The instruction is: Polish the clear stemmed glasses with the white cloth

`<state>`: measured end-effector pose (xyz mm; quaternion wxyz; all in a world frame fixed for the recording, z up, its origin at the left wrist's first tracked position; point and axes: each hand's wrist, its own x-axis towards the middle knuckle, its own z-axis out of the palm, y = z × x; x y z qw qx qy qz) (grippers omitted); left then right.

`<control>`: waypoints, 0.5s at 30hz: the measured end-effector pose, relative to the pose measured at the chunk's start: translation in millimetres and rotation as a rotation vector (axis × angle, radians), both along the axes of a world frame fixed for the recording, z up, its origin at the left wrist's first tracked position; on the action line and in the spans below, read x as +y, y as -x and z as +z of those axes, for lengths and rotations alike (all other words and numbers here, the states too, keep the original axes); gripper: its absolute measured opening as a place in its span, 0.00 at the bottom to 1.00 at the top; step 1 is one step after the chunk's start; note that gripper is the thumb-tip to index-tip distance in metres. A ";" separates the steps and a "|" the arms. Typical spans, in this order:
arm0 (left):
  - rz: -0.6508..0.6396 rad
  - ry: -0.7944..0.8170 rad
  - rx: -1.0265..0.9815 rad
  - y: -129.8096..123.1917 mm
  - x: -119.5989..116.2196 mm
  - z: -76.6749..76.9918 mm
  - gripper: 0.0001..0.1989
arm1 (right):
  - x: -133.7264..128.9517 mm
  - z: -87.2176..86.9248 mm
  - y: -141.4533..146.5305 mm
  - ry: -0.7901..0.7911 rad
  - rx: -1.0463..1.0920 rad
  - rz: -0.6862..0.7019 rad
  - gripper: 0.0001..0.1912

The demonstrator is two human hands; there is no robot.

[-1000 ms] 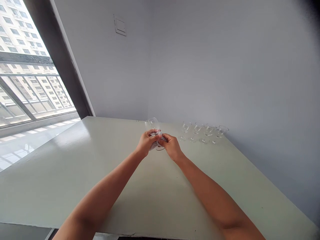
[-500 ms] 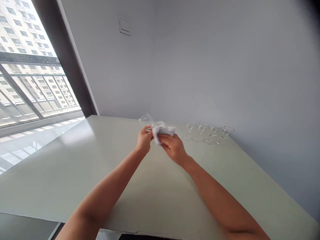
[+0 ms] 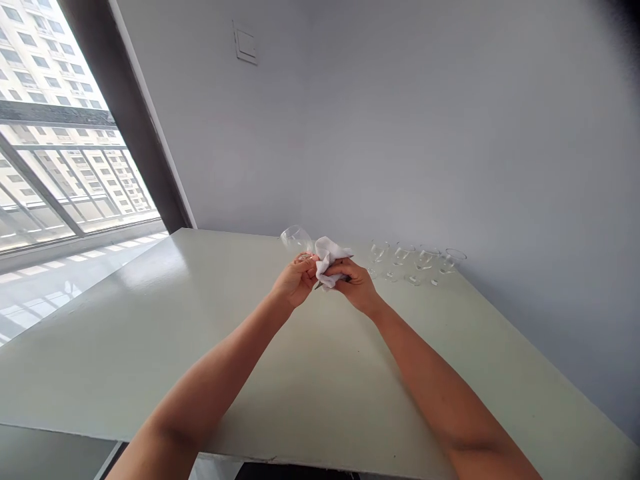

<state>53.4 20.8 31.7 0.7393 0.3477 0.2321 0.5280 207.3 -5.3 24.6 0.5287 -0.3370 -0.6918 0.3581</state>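
A clear wine glass (image 3: 296, 238) lies tilted in the air over the table, its bowl pointing up and to the left. My left hand (image 3: 294, 279) is closed around its lower part near the stem. In my right hand (image 3: 356, 283) is a bunched white cloth (image 3: 329, 257), pinched between thumb and fingers. The cloth touches the fingers of my left hand and covers the foot end of the glass, so the foot is hidden.
Several stemmed glasses (image 3: 424, 259) stand upright in a row at the table's back right, close to the grey wall (image 3: 450, 133). The pale table (image 3: 200, 333) spreads beneath my arms. At left is a window (image 3: 65, 160); a light switch (image 3: 246, 45) is on the wall.
Both hands have shifted slightly right. The cloth, blurred before, now sits sharper and more upright against the glass's foot end. The view has tipped a little.
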 end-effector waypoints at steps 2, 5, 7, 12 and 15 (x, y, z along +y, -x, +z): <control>-0.032 -0.050 -0.011 -1.9 -1.4 -1.7 0.10 | 0.6 0.1 1.5 0.088 0.122 0.035 0.07; -0.050 -0.079 -0.002 -5.1 -2.7 -5.0 0.11 | 2.5 0.0 2.4 0.167 0.202 0.062 0.08; -0.055 -0.073 0.006 -7.1 -3.8 -5.4 0.12 | 4.2 0.0 2.5 0.220 0.249 0.065 0.09; -0.010 -0.035 -0.075 -9.5 -6.4 -1.7 0.10 | 8.9 -4.1 10.1 0.368 0.487 0.095 0.15; 0.005 -0.021 -0.107 -8.4 -5.7 -1.4 0.10 | 9.1 -8.6 22.2 0.447 0.646 0.146 0.17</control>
